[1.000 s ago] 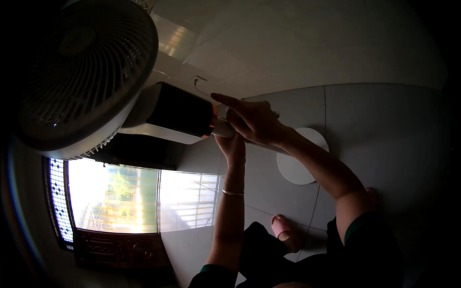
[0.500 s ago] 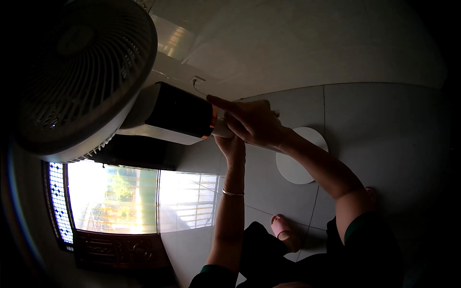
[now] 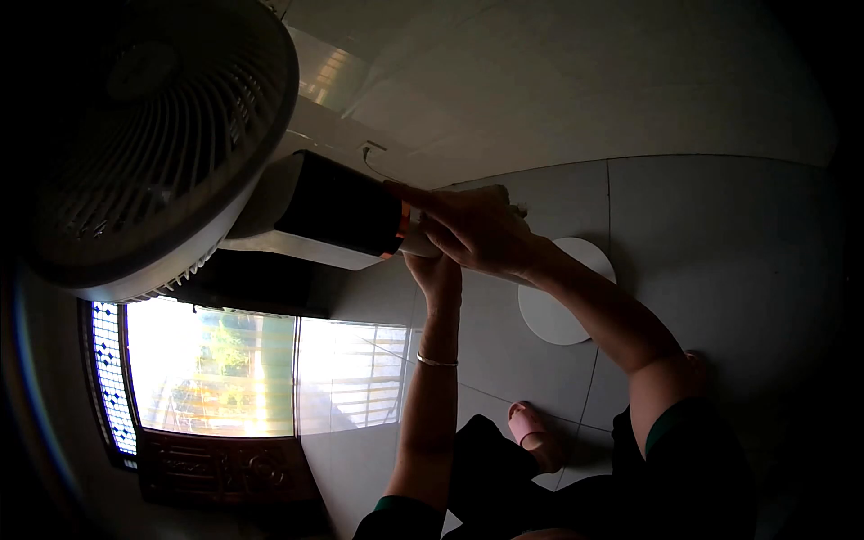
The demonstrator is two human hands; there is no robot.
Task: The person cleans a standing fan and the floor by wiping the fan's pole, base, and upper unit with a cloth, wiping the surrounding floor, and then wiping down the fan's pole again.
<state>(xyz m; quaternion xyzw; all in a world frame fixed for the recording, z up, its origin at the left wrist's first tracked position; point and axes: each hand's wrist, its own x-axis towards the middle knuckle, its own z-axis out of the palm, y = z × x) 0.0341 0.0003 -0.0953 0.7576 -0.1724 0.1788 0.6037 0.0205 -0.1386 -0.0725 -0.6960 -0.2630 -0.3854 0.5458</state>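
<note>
Left hand (image 3: pixel 438 277) and right hand (image 3: pixel 477 232) wrapped round pole (image 3: pixel 418 242), just beside fan's (image 3: pixel 162 153) black housing (image 3: pixel 337 205); left partly hidden.

The right hand (image 3: pixel 481 229) has lowered its extended index finger (image 3: pixel 407 194): a second ago the tip stuck out past the copper-coloured ring (image 3: pixel 401 229), and now it lies across the ring's upper end, at the corner of the fan's black panel (image 3: pixel 337 205), slightly further toward the fan head (image 3: pixel 193 148).
</note>
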